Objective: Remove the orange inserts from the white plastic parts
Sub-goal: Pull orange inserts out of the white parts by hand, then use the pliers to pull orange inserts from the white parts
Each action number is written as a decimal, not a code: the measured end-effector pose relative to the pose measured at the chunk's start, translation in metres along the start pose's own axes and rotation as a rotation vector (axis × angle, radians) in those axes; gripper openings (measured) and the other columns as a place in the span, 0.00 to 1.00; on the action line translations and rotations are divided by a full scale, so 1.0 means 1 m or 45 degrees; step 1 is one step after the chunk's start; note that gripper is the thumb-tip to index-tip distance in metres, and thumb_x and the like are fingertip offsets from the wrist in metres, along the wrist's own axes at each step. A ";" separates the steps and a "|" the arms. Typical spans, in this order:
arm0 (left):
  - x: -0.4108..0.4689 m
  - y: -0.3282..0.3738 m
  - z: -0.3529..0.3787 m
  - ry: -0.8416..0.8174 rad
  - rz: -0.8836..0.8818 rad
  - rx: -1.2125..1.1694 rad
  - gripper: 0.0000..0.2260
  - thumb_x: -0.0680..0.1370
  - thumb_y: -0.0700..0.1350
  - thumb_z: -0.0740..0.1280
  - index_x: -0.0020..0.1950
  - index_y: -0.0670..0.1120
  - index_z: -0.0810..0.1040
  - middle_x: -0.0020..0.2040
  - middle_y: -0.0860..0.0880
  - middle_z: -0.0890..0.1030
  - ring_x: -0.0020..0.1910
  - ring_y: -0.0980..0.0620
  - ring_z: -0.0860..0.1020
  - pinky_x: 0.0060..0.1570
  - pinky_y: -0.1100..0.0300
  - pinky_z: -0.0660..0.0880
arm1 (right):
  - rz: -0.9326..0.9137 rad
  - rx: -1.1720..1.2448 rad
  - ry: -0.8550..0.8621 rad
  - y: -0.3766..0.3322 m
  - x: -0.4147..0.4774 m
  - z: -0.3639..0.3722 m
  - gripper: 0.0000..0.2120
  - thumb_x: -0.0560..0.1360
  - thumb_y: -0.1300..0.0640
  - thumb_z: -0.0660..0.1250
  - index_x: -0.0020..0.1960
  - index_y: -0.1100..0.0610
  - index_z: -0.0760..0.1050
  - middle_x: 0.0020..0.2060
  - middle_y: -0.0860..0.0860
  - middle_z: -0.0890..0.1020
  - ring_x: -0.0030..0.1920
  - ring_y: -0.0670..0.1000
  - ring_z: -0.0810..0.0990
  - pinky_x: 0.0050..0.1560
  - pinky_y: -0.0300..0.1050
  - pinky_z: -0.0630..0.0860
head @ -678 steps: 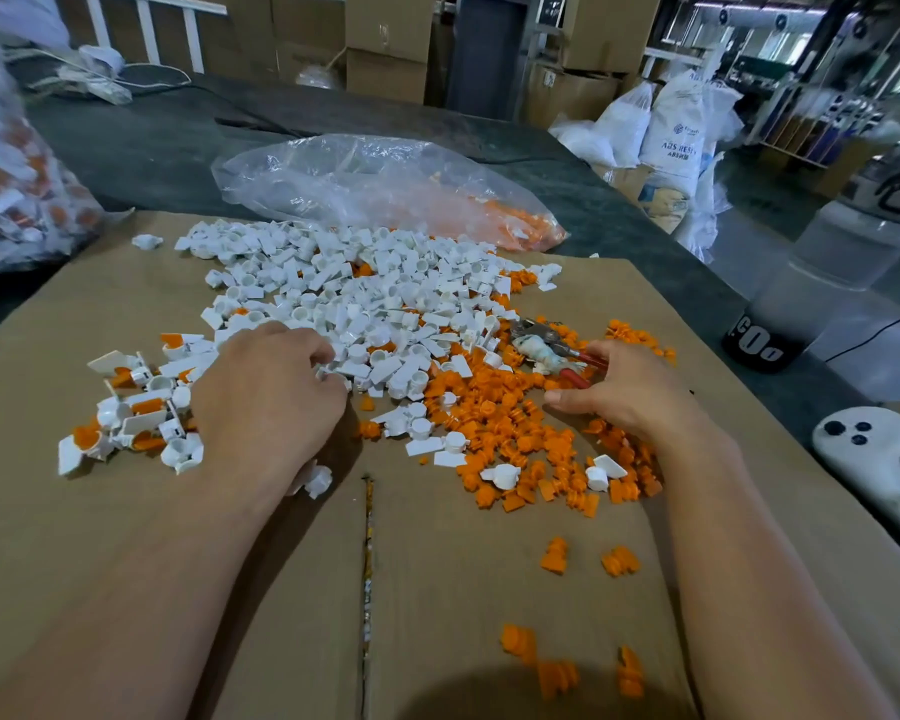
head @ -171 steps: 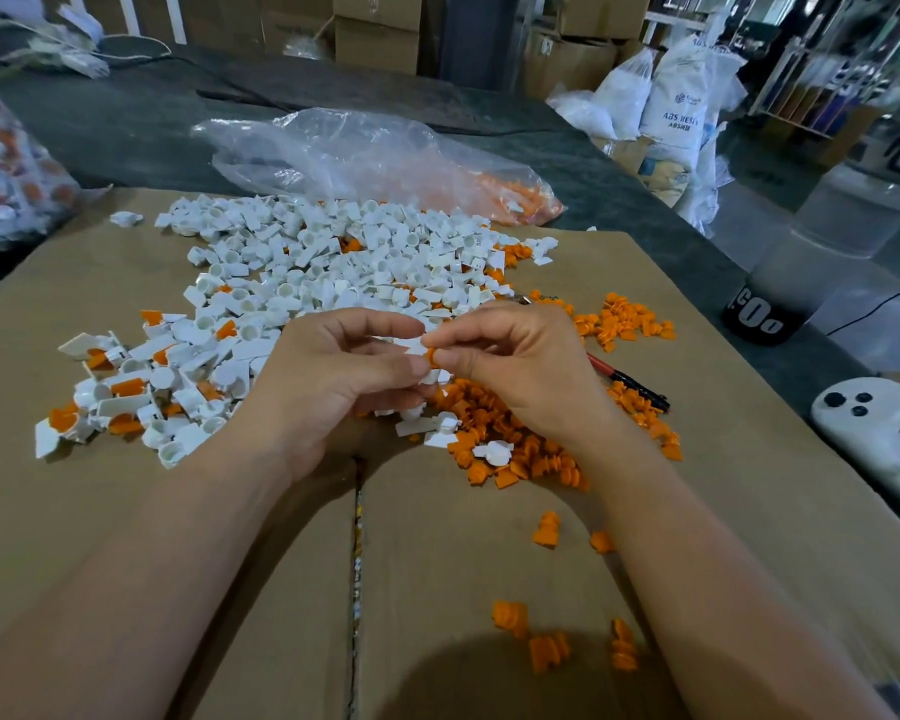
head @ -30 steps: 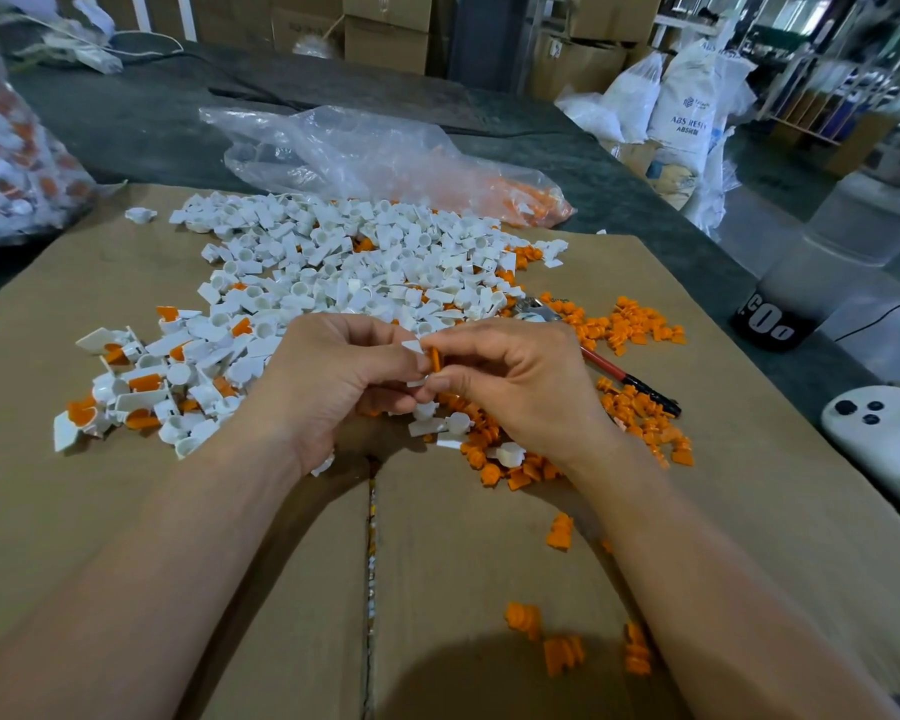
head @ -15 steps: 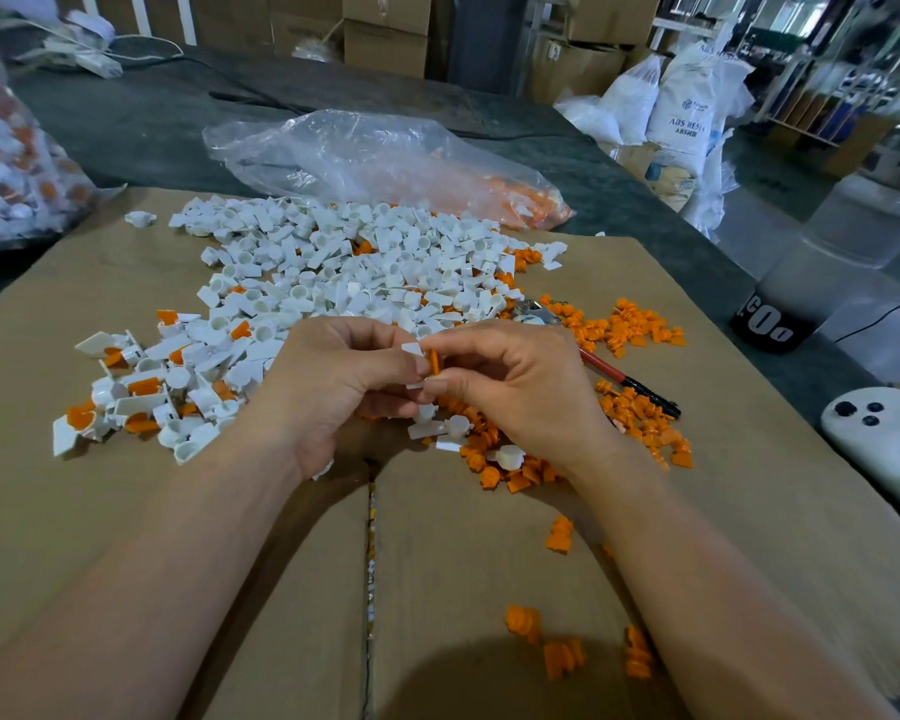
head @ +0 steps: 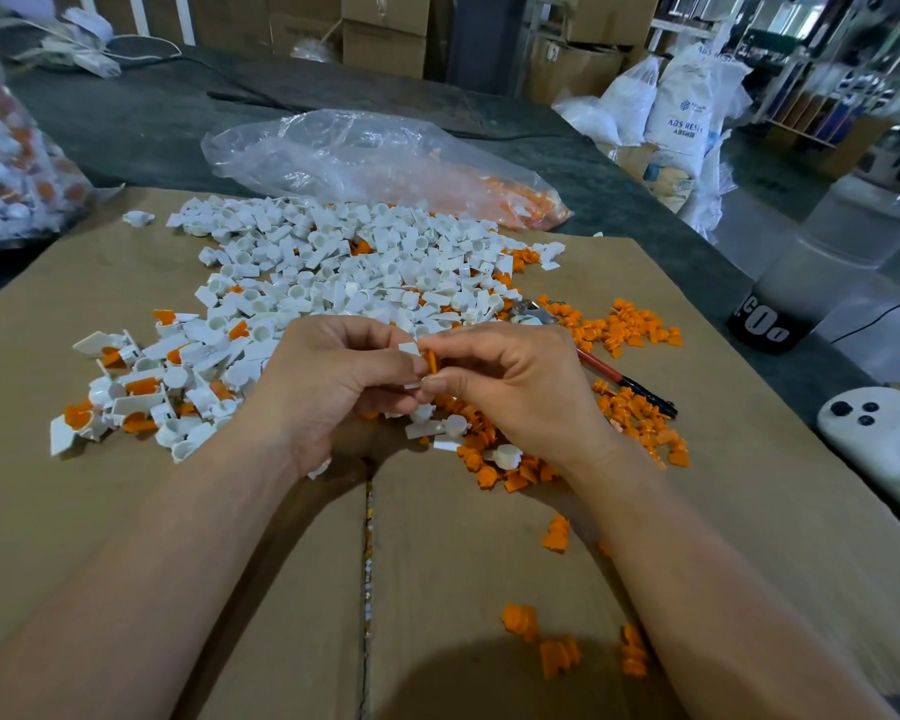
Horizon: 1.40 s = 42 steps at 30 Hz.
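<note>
Left hand (head: 333, 387) pinches white part (head: 409, 349); right hand (head: 515, 387) pinches orange insert (head: 430, 362); fingers (head: 458, 339) curled; hands meet.

Warehouse workshop: stacked cartons (head: 385, 23), resin sacks (head: 689, 111).

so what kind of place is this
Most likely a small plastics factory or packing workshop: sacks marked ABS resin stand off to the right, cardboard cartons are stacked at the back, and white plastic parts are heaped on a cardboard sheet.

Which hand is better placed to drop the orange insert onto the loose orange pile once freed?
Right. The right hand pinches the small orange plastic insert, and the loose orange pile lies below and beside it; the left hand holds the white plastic part.
</note>
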<state>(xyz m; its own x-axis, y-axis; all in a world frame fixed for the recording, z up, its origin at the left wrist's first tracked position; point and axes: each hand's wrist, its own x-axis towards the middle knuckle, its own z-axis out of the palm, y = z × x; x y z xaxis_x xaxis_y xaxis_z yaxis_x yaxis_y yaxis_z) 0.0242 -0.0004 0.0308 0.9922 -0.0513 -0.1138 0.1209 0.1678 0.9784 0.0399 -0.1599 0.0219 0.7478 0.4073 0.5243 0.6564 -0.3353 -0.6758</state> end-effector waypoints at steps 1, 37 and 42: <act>0.000 0.000 0.000 -0.002 0.005 0.006 0.04 0.67 0.28 0.69 0.35 0.36 0.78 0.28 0.41 0.79 0.26 0.50 0.79 0.26 0.66 0.77 | -0.009 -0.006 0.003 0.000 0.000 0.000 0.14 0.68 0.66 0.70 0.54 0.62 0.78 0.42 0.55 0.84 0.45 0.46 0.82 0.47 0.40 0.79; 0.003 0.001 -0.004 0.047 -0.015 -0.187 0.04 0.67 0.29 0.68 0.37 0.37 0.76 0.26 0.44 0.79 0.26 0.51 0.81 0.23 0.68 0.75 | 1.191 -0.935 -0.469 0.033 0.000 -0.075 0.36 0.64 0.33 0.66 0.61 0.59 0.71 0.58 0.56 0.76 0.57 0.55 0.74 0.57 0.52 0.71; 0.003 0.000 -0.003 0.059 -0.028 -0.193 0.05 0.67 0.30 0.68 0.39 0.37 0.76 0.27 0.44 0.80 0.26 0.51 0.81 0.23 0.68 0.75 | 1.204 -0.958 -0.379 0.036 0.001 -0.074 0.23 0.68 0.40 0.69 0.50 0.58 0.73 0.42 0.52 0.76 0.40 0.50 0.73 0.38 0.45 0.69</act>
<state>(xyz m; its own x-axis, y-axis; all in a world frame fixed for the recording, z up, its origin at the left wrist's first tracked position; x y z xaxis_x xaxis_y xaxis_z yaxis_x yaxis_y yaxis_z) 0.0275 0.0023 0.0304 0.9892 -0.0120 -0.1462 0.1425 0.3142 0.9386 0.0715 -0.2343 0.0364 0.9708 -0.1156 -0.2102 -0.1599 -0.9650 -0.2078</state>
